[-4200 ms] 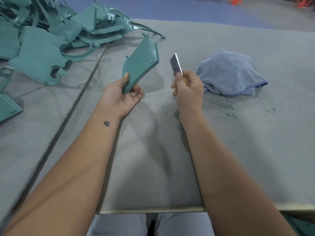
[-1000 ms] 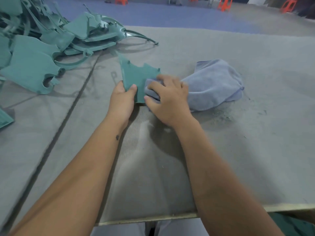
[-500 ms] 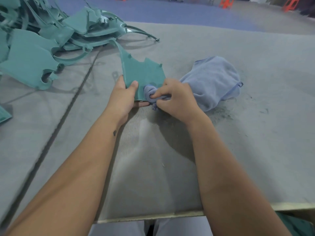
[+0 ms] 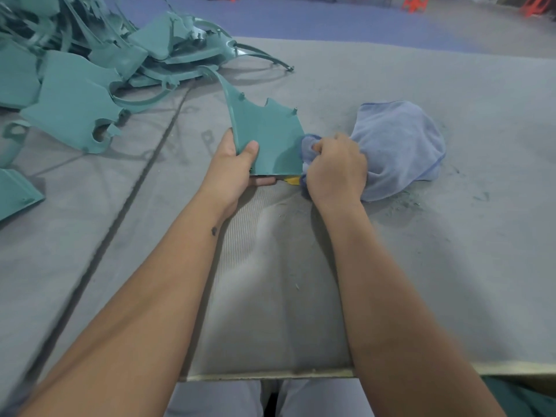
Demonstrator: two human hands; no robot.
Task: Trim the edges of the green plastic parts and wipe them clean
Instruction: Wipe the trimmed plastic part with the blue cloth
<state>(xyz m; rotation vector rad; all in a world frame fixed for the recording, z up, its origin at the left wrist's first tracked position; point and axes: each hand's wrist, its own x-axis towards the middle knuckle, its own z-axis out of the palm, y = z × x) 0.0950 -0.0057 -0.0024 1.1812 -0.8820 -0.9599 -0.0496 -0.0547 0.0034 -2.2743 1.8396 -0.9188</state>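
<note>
Left hand (image 4: 233, 173) grips the flat, jagged-edged green plastic part (image 4: 267, 139) at its near corner; right hand (image 4: 335, 171), just beside it, bunches the soft blue cloth (image 4: 397, 145) against the part's right edge.

Grey felt-covered table (image 4: 451, 266), blue floor (image 4: 301, 22) beyond, orange stools (image 4: 416, 3) at far edge.

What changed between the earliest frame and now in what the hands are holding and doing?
The right hand, which held a blade up beside the part, has moved onto the blue cloth and now grips a bunched corner against the green plastic part's right edge. The part has been lowered and tilted flatter. The left hand still grips its near corner; the pile of green parts is unchanged.
</note>
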